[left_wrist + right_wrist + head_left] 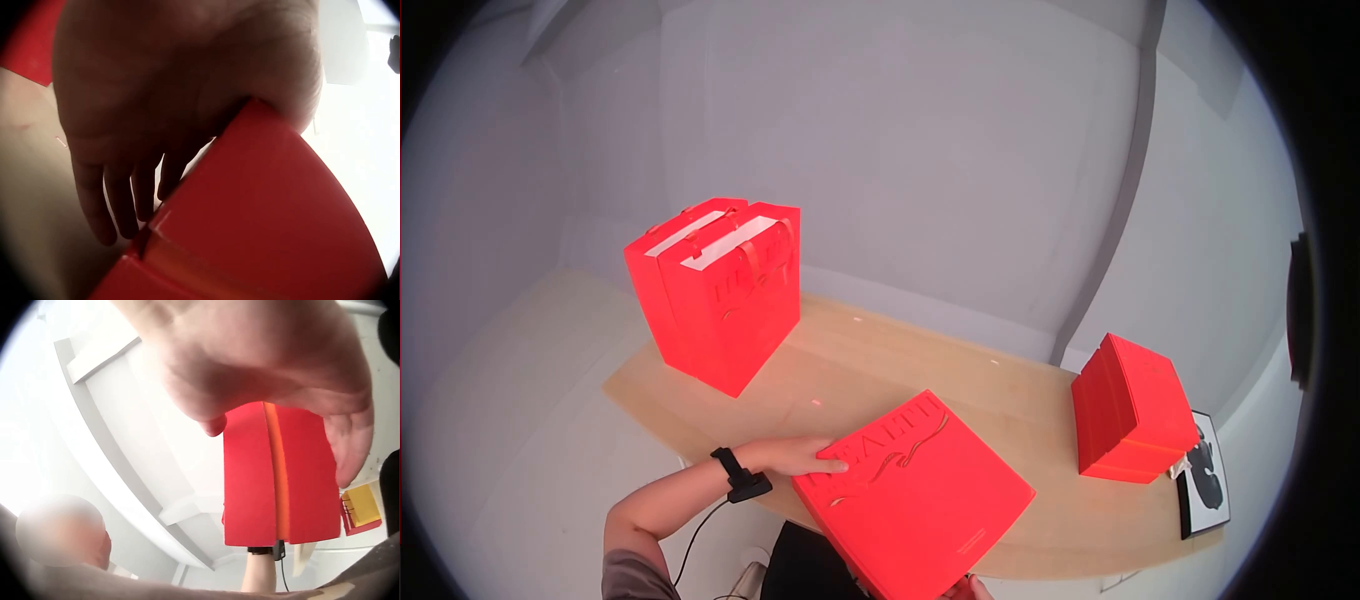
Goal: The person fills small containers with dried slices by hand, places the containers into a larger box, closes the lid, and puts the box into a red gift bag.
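In the head view, a large red box (925, 495) with raised lettering and a gold line is tilted over the table's near side. My left hand (805, 457) grips its left corner, thumb on the lettered face. In the left wrist view, the palm (187, 75) lies against the box (269, 206), with fairly straight fingers along its edge. At the box's lower edge, my right hand (968, 588) is mostly hidden. The right wrist view shows that hand (269, 356) holding one end of the box (250, 475), whose side has an orange band.
Two red paper bags (730, 300) with handles stand at the table's left end. Stacked red boxes (1135, 410) are at the right, beside a framed picture (1206, 480). The wooden table (860, 350) has a wall behind it. A cable hangs from my left wrist.
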The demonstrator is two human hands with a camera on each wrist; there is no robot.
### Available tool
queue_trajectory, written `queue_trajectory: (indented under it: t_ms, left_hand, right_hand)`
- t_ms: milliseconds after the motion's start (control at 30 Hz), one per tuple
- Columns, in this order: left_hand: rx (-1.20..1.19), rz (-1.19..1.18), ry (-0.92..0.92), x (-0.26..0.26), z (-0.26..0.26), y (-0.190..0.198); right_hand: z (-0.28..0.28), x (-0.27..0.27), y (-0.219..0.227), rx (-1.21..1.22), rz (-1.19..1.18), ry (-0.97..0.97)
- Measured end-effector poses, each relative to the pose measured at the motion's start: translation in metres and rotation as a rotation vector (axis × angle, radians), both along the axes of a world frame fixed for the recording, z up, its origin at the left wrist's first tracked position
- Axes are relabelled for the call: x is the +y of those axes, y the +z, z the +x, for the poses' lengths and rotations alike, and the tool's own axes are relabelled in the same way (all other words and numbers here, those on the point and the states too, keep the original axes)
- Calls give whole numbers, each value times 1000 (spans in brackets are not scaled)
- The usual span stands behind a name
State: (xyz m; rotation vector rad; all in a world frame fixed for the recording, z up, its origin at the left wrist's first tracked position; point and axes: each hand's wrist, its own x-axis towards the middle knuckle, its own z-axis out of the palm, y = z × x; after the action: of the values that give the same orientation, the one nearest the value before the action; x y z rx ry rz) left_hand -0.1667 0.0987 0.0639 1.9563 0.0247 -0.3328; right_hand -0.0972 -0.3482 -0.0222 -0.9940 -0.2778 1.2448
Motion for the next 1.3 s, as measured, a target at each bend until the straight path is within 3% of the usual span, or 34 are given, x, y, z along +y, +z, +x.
queue_trajectory:
  t_ms: [100,233,400,500,600,700,800,1033,1100,1167,1233,1300]
  left_hand:
    - [-65,-8,-40,4,-1,-10]
    - [-132,-35,-4,5,-2,-21]
    - [-73,-176,19,-6,-3,-23]
    - [-147,-228,110,-21,-4,-27]
    - [-139,-215,95,-28,-2,-25]
    - [-169,-183,131,-31,1,-34]
    - [-257,-225,236,-41,2,-45]
    - [-372,-122,258,-41,2,-52]
    - [-185,-30,222,-28,-1,-53]
    - [-462,494,467,-26,-23,-13]
    - [-653,472,634,-7,-37,38]
    - [-1034,871,818,35,-46,73]
  right_hand:
    - [6,-5,-8,-24,-17,5]
    - [16,-9,19,-132,-51,40]
    - [29,-13,4,86,123,-418]
    - [41,4,30,76,288,-441]
    - [48,38,89,-121,153,-519]
    - [82,39,69,-281,123,-439]
    - [99,40,75,-234,69,-416]
    - [130,45,73,-280,-118,-297]
    - [135,42,74,-269,-185,-254]
    - [140,40,71,-199,-107,-242]
    - [141,41,66,-117,-28,-238]
    - [141,42,67,-99,-60,-256]
